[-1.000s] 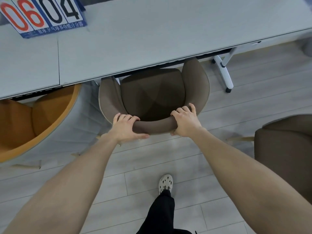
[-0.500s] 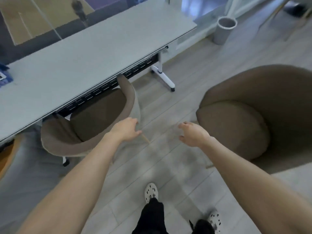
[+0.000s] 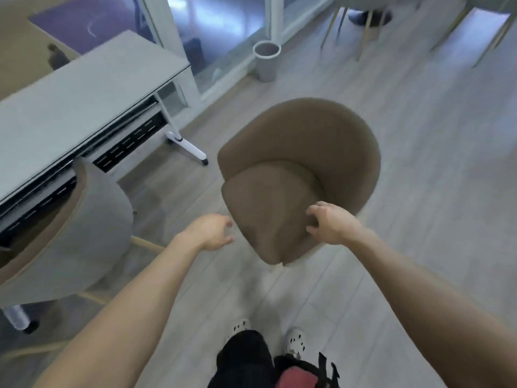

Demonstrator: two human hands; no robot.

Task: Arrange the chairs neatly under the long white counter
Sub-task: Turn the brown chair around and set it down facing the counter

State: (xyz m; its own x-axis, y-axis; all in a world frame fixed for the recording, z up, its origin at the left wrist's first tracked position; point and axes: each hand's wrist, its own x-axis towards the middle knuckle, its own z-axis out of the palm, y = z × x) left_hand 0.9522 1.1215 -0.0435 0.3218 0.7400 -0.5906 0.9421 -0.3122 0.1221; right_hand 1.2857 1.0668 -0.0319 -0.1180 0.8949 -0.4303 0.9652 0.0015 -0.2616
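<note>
A brown tub chair [image 3: 302, 152] stands free on the floor, right of the long white counter [image 3: 84, 107], its seat front turned toward me. My right hand [image 3: 330, 225] hovers over the near edge of its seat cushion, fingers curled and apart, holding nothing. My left hand [image 3: 211, 232] is in the air just left of the seat, open and empty. Another chair with a grey shell and brown lining [image 3: 70, 233] sits at the left, its front tucked under the counter edge.
A grey waste bin [image 3: 265, 60] stands by the glass wall behind the free chair. The counter's white wheeled foot [image 3: 190, 149] juts out between the two chairs. Thin chair legs [image 3: 363, 32] show at the top right. My feet [image 3: 293, 340] are on the grey plank floor.
Both hands let go of the tucked-in chair's backrest. My view swung right, and the hands moved across to the free brown chair, which is now centred in front of me.
</note>
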